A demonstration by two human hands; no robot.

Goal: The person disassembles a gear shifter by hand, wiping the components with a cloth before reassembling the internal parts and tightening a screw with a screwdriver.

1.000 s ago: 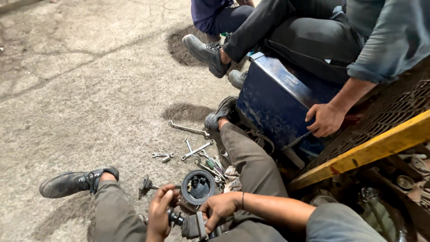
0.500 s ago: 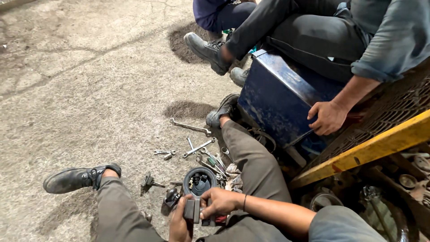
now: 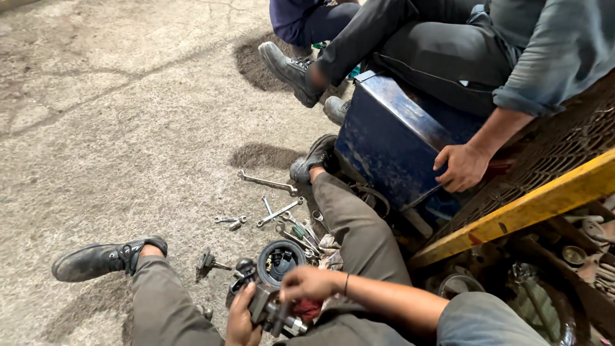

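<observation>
The person sits on the concrete floor (image 3: 128, 128) with legs spread, working a small grey metal assembly (image 3: 272, 313) held low between the knees, at the near edge of the scene.

Left hand (image 3: 242, 319): grip wrapped around the left side of the assembly from below, supporting it. Right hand (image 3: 309, 283): grip closed over the top of the same part; which fingers bear on it cannot be told. A red rag (image 3: 309, 310) shows just under the right hand.

State of work, as judged from the layout: disassembly or fitting looks to be mid-way. A round black housing (image 3: 280, 261) lies open on the floor just beyond the hands, apart from the held assembly. Several wrenches (image 3: 277, 213) are spread out further away, none in hand. The long wrench (image 3: 268, 183) lies farthest.

On the right, another person's hand (image 3: 462, 168) rests on a blue metal box (image 3: 391, 138), taking no part in the handling.
</observation>
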